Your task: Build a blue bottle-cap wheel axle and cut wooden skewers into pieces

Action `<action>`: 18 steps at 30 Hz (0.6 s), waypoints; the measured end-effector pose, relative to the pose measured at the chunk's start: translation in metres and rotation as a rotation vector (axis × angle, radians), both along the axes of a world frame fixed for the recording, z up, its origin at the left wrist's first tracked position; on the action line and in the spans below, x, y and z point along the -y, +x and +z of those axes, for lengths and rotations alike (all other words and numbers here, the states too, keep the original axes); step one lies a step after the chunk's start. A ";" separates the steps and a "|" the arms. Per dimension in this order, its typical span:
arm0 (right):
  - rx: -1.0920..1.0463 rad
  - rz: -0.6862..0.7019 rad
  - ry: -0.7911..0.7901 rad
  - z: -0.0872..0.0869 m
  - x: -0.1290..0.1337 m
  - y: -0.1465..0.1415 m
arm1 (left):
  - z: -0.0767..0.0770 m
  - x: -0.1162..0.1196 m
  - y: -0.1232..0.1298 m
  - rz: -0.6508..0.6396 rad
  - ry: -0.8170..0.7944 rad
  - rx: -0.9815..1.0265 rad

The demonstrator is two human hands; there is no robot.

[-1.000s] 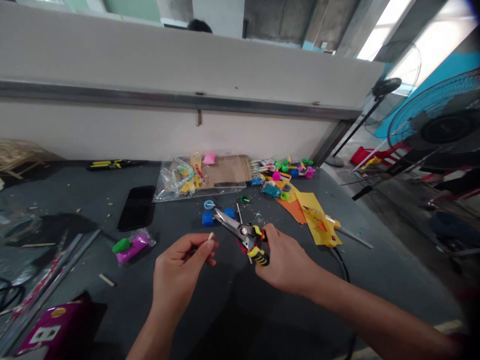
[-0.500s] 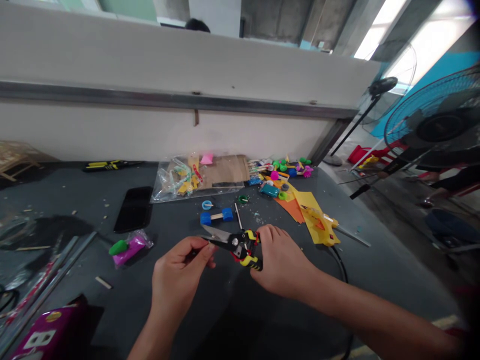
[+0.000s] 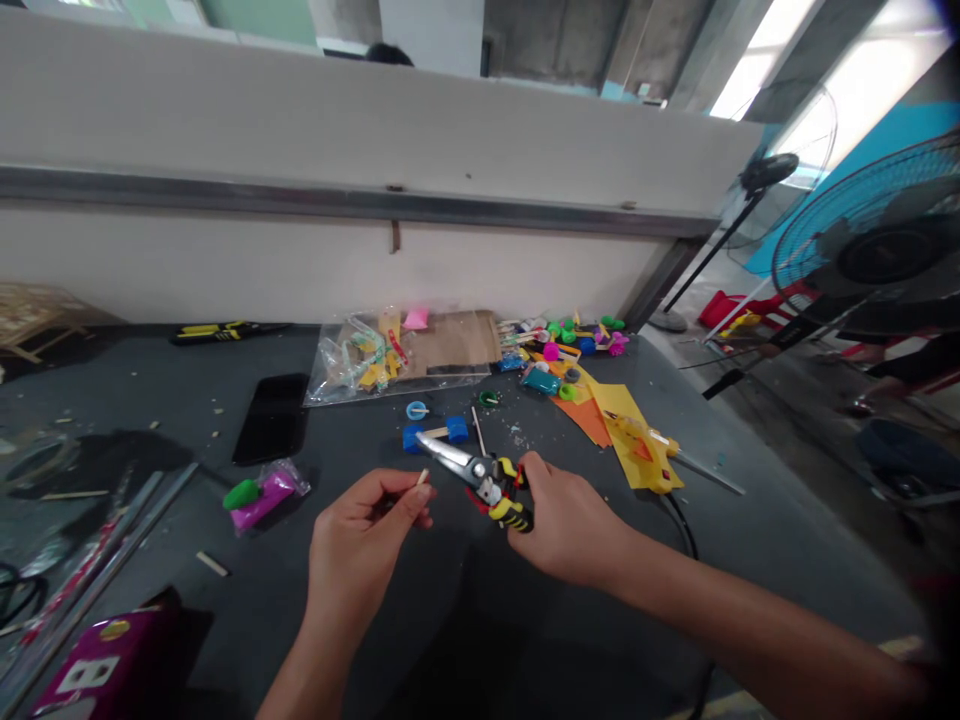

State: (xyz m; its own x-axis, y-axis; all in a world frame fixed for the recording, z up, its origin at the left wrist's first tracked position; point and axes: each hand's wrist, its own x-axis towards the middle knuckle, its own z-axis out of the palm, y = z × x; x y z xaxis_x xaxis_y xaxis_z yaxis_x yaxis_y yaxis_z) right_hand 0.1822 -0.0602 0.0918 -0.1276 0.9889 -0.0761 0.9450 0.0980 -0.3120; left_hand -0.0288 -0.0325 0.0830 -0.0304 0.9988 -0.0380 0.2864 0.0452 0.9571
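Between the thumb and fingers of my left hand (image 3: 367, 530) I pinch a small pale wooden stick (image 3: 423, 477), its short end poking up. My right hand (image 3: 566, 515) is wrapped round the yellow-and-black handles of a pair of snips (image 3: 480, 470). The blades are closed and point up and left, apart from the stick. Just beyond the blade tips lies a wooden stick with a blue lump (image 3: 456, 429) at each end. Behind it are a light blue ring (image 3: 416, 410), a dark green ring (image 3: 488, 398) and a thin pale stick (image 3: 478, 430).
A phone (image 3: 271, 418) and a bagged pink-and-green clay lump (image 3: 262, 494) lie left. At the back are a plastic bag (image 3: 330, 370) and colourful clay pieces (image 3: 555, 350). A yellow glue gun (image 3: 637, 438) rests right on yellow paper (image 3: 622, 400). A purple box (image 3: 112, 660) stands front left.
The snips' blades, open around the stick before, have closed and moved up and away from it. My left hand stays nearly in place, with the stick's end now showing.
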 end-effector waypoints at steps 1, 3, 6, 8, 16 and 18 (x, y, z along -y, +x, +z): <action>-0.029 -0.030 -0.010 0.000 0.001 0.001 | 0.000 0.000 0.000 0.015 0.001 0.008; -0.060 -0.073 0.001 -0.001 0.004 0.001 | 0.002 0.000 0.001 0.038 0.003 0.009; -0.066 -0.058 0.029 -0.001 0.008 -0.001 | 0.003 0.000 0.002 0.048 0.010 -0.021; -0.055 -0.033 0.042 -0.001 0.009 -0.005 | 0.003 0.000 0.003 0.046 0.024 -0.045; 0.020 0.005 0.130 -0.002 0.009 -0.010 | 0.003 -0.001 0.003 0.040 0.081 -0.113; 0.035 0.010 0.138 -0.003 0.008 -0.009 | 0.004 -0.001 0.002 0.042 0.082 -0.142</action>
State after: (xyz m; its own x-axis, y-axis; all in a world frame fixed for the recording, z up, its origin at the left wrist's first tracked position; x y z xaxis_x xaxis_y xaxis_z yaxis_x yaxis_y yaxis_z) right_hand 0.1727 -0.0685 0.0893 -0.1376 0.9889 0.0557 0.9538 0.1474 -0.2619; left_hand -0.0263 -0.0319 0.0872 -0.0717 0.9961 0.0512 0.4182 -0.0166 0.9082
